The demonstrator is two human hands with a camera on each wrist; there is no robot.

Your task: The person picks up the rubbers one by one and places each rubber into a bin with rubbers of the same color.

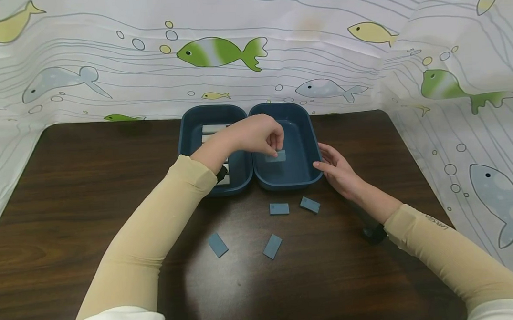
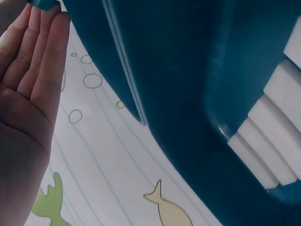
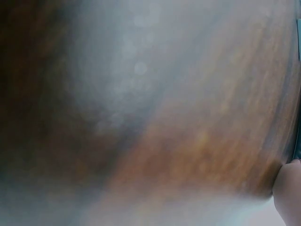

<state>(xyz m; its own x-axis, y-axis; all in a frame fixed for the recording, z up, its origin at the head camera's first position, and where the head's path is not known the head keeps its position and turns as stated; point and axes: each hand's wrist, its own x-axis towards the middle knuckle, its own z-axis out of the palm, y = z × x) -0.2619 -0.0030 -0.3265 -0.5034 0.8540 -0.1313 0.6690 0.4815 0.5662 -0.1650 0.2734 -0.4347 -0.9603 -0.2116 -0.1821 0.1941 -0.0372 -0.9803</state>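
My left hand (image 1: 261,133) reaches over the right-hand blue bin (image 1: 295,111), thumb and fingertips pinching a small blue-grey rectangular block (image 1: 280,156). In the left wrist view a teal end of that block (image 2: 44,3) shows at the fingertips, mostly cut off by the frame. At the same bin's right side, my right hand (image 1: 340,173) holds the rim, thumb on the edge and fingers along the outer wall. The right wrist view is mostly blurred brown table, with a fingertip (image 3: 288,193) at its right edge.
A second blue bin (image 1: 186,129) adjoins on the left, with several white blocks (image 1: 214,129) in a row, partly behind the left forearm. Several blue-grey blocks (image 1: 279,208) lie scattered on the dark wooden table (image 1: 90,196) in front. A fish-printed cloth (image 1: 141,79) rises behind.
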